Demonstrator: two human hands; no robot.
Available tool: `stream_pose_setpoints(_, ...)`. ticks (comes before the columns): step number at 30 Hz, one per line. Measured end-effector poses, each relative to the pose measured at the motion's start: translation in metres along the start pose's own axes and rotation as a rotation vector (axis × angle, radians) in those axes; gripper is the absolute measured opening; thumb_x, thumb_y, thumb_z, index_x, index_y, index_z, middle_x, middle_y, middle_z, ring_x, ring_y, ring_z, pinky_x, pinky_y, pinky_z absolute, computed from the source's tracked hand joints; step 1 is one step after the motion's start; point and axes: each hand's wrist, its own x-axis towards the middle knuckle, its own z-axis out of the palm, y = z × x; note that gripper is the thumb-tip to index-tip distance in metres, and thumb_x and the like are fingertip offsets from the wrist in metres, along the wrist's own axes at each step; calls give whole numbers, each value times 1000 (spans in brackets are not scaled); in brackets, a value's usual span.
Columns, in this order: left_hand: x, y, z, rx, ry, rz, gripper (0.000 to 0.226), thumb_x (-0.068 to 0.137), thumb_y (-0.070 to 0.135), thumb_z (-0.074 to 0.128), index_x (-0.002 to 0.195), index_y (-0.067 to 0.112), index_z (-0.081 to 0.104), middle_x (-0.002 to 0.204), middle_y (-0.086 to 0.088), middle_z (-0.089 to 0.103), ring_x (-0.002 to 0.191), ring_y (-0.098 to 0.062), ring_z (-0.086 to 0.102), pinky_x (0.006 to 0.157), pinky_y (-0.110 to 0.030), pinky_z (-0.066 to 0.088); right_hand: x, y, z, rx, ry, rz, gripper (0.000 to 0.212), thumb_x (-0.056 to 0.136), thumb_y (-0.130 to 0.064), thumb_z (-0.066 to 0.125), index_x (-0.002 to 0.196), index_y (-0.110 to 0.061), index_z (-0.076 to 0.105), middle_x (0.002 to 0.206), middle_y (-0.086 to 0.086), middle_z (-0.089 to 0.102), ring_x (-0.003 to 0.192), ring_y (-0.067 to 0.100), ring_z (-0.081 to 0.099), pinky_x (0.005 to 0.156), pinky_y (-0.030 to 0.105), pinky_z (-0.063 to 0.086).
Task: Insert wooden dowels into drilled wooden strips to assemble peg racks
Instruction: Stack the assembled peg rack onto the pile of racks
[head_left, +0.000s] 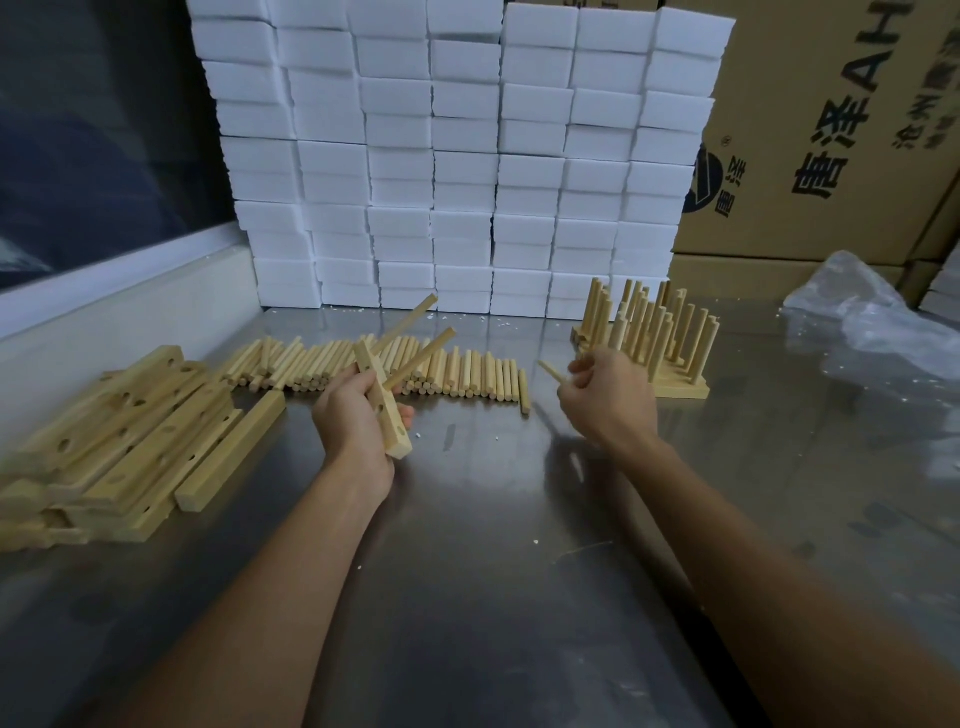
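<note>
My left hand (353, 415) grips a drilled wooden strip (387, 410) above the steel table, tilted, with two dowels (421, 358) standing out of its holes toward the back. An empty hole shows near the strip's lower end. My right hand (608, 395) holds a single loose dowel (550, 371) pointing left, apart from the strip. A row of loose dowels (467, 376) lies on the table behind my hands. A pile of drilled strips (130, 441) lies at the left. Finished peg racks (649, 332) stand at the back right, just behind my right hand.
A wall of stacked white foam blocks (457, 156) closes the back of the steel table (493, 571). Cardboard boxes (831, 130) stand at the right rear, with crumpled clear plastic (872, 322) in front. A raised ledge (119, 312) runs along the left.
</note>
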Motion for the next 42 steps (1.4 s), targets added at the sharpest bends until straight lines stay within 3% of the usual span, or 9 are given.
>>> stream_pose_setpoints(2, 0, 1, 0, -11, -2, -5, 26, 96, 8, 49, 116, 5, 65, 70, -11, 62, 35, -14, 51, 37, -18, 41, 3, -7, -8, 143, 107, -20, 26, 85, -14, 70, 111, -13, 66, 90, -5, 66, 76, 5, 62, 70, 25, 55)
stream_pose_setpoints(6, 1, 1, -1, -27, -17, -15, 28, 96, 9, 46, 117, 4, 64, 70, -11, 61, 36, -14, 50, 37, -18, 40, 1, -28, -21, 483, 154, -30, 25, 82, -21, 78, 105, -16, 68, 83, -8, 69, 78, 4, 67, 75, 24, 57)
stream_pose_setpoints(12, 1, 1, -2, -35, -19, -10, 29, 96, 9, 47, 118, 4, 64, 67, -9, 61, 37, -14, 50, 38, -17, 40, -10, -56, -25, 756, 19, -96, 12, 97, -23, 62, 105, -20, 70, 91, -4, 69, 70, 11, 70, 62, 23, 56)
stream_pose_setpoints(17, 0, 1, -2, -40, -31, -21, 31, 96, 10, 47, 123, 6, 64, 69, -9, 61, 37, -14, 49, 38, -17, 39, -18, -62, -24, 701, -19, -134, 20, 96, -34, 62, 93, -17, 73, 63, -5, 65, 52, 3, 54, 57, 27, 46)
stream_pose_setpoints(24, -2, 2, -1, -38, -37, -13, 27, 96, 10, 47, 117, 9, 65, 72, -10, 62, 37, -14, 49, 37, -18, 39, -23, -63, -25, 800, -93, -85, 18, 93, -29, 68, 85, -13, 73, 67, -3, 71, 51, 4, 57, 49, 17, 45)
stream_pose_setpoints(29, -2, 2, -2, -38, -25, -14, 25, 96, 11, 48, 113, 11, 66, 67, -7, 62, 37, -14, 50, 37, -18, 39, -17, -62, -21, 788, -102, -46, 25, 98, -38, 57, 94, -17, 71, 51, -20, 53, 54, -3, 51, 63, 14, 48)
stream_pose_setpoints(33, -2, 2, -2, -40, -23, -10, 26, 96, 10, 49, 116, 10, 66, 66, -7, 62, 36, -14, 50, 37, -18, 39, -15, -57, -21, 831, -138, 39, 28, 99, -41, 52, 97, -14, 57, 74, -5, 55, 60, 8, 48, 59, 25, 44)
stream_pose_setpoints(37, -3, 2, -2, -33, -20, -8, 26, 96, 10, 49, 114, 10, 67, 63, -5, 63, 36, -14, 50, 37, -18, 40, -16, -49, -22, 906, -234, 132, 20, 95, -22, 65, 85, -5, 63, 62, 0, 63, 52, 9, 53, 56, 26, 47)
stream_pose_setpoints(42, -3, 3, -2, -30, -22, -10, 28, 96, 11, 48, 118, 8, 66, 68, -8, 62, 36, -14, 50, 38, -18, 40, -17, -43, -17, 993, -406, 260, 19, 88, 0, 60, 71, -4, 67, 74, 13, 65, 56, 12, 55, 59, 27, 45)
